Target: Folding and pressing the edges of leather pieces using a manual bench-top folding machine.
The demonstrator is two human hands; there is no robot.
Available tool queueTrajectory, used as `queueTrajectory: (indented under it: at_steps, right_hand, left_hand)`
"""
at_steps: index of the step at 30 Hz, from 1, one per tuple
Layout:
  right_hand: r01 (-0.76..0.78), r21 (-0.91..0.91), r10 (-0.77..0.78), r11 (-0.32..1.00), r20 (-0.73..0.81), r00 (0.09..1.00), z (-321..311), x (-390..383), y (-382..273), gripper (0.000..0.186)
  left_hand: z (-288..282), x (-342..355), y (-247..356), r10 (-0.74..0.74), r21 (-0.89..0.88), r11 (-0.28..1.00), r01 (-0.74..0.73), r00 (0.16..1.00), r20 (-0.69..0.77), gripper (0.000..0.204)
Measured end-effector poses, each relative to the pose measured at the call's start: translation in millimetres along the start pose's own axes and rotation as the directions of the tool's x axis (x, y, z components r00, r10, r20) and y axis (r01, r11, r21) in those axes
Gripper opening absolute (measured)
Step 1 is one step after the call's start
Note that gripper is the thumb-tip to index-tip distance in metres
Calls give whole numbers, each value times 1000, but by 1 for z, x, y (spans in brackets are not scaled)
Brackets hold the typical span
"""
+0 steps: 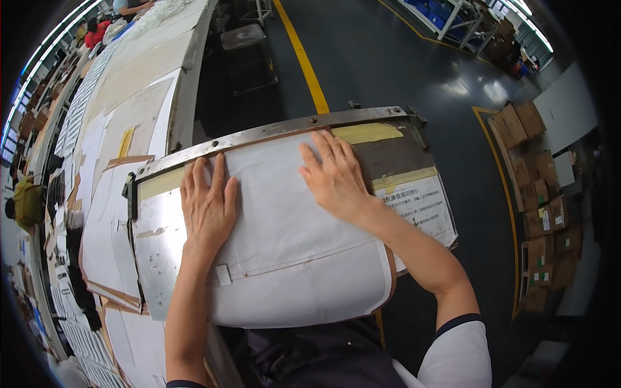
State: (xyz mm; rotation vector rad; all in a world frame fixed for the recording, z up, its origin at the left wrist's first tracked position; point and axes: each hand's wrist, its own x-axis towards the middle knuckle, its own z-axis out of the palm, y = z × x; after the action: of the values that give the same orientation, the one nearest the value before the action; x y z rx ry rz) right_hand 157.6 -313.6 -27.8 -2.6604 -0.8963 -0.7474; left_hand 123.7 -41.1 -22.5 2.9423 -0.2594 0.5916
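Note:
A white sheet piece with brown edges and stitched-looking lines (291,271) lies on a flat metal plate (158,239), its far edge along a long steel bar (272,130). My left hand (207,200) lies open on the sheet's left side, fingertips against the bar. My right hand (333,171) rests open on the right of the sheet, fingertips near the bar. Neither hand grips anything. Yellow tape (369,133) and a printed paper (424,216) are on the plate to the right.
A long bench with layered white sheets (110,246) runs along the left, with other people (97,32) far along it. Stacked cardboard boxes (540,207) stand at right beside yellow floor lines (301,55). A clear plastic bin (246,58) and a rack of blue bins (443,19) are farther back.

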Motion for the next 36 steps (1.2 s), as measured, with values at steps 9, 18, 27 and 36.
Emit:
queueTrajectory:
  at_steps: [9,18,27,36]
  right_hand:
    - [-95,151,83,984,86,993,-1,-6,-3,66]
    - [-76,24,75,997,55,996,2,-9,-7,58]
    - [-37,22,37,999,13,999,0,-5,-6,51]
    - [-2,-20,5,1000,112,994,-7,4,-7,57]
  left_hand:
    - [-7,-1,3,-8,-8,1000,9,994,105,52]
    - [-8,1,8,1,48,999,-4,997,76,48]
    - [-5,0,5,-27,-36,999,29,998,56,47]
    - [-4,0,7,0,-28,1000,0,1000,-11,47]
